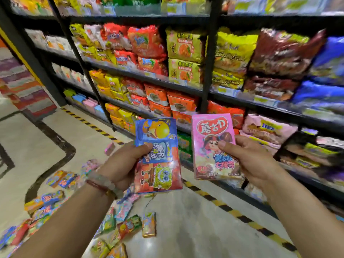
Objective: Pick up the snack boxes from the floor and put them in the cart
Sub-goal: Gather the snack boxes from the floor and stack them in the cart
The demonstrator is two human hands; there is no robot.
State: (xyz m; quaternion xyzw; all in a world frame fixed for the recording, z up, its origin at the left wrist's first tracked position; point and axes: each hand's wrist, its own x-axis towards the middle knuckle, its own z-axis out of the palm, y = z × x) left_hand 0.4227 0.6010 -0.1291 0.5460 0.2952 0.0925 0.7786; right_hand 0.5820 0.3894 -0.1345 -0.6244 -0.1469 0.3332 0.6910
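Two snack boxes are up off the floor, held side by side at chest height in front of the shelves. The left hand (121,164) has its grip on a blue and orange box (158,155) with a cartoon sponge figure low on its face, thumb pressed across the front, fingers behind it. The box stands upright, front to the camera. Just to its right, not touching, the right hand (247,159) has its grip on a pink box (214,146) with a red heart and a cartoon girl, thumb on the front near the right edge, the rest of the fingers hidden behind. That one stands upright too, tipped slightly.

A beaded bracelet (104,185) and a red cord sit on the left wrist.

Down below, plenty more small boxes (55,202) lie scattered on the pale tiled floor (186,229), most of them under and left of the left forearm, some flat, some on edge. One pink box (109,148) lies farther off by itself.

A yellow and black striped line (232,213) runs along the floor at the foot of the dark shelves (208,71), which are packed with bagged noodles in red, yellow, orange, pink and blue. The cart is not in view.
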